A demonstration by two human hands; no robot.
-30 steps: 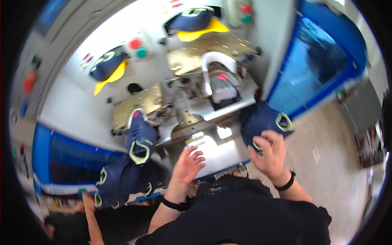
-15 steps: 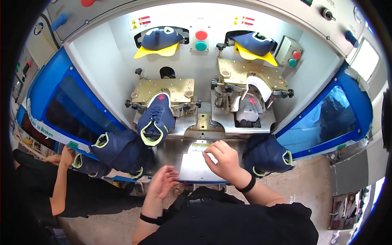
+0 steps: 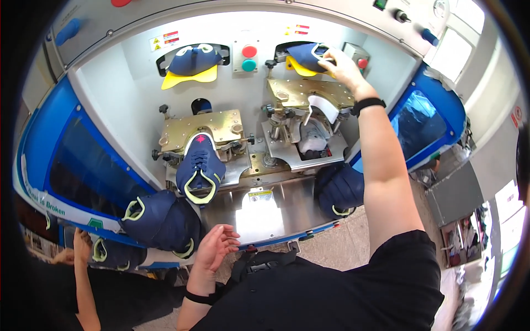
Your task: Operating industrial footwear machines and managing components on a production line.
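Observation:
My right hand (image 3: 340, 65) is stretched up to the back right, its fingers closed on the collar of a navy shoe upper (image 3: 305, 55) that sits over a yellow flap in a wall slot. My left hand (image 3: 216, 248) hangs in front of the steel ledge (image 3: 292, 198), fingers apart and loosely curved, holding nothing. On the left press station (image 3: 208, 128) another navy shoe upper (image 3: 201, 165) lies with its toe under the brass plate and its lime-edged collar toward me. The right press station (image 3: 309, 92) shows a bare, pale toe form (image 3: 313, 136) below its brass plate.
A third navy upper (image 3: 193, 59) rests over a yellow flap at the back left. Stacked uppers lie at the left (image 3: 160, 220) and right (image 3: 337, 187) ends of the ledge. Blue-framed doors flank the machine. A co-worker's hand (image 3: 81, 245) is at far left.
My right hand has gone from above the ledge up to the back right shoe upper and taken hold of its collar. My left hand stays nearly in place. The whole view has shifted.

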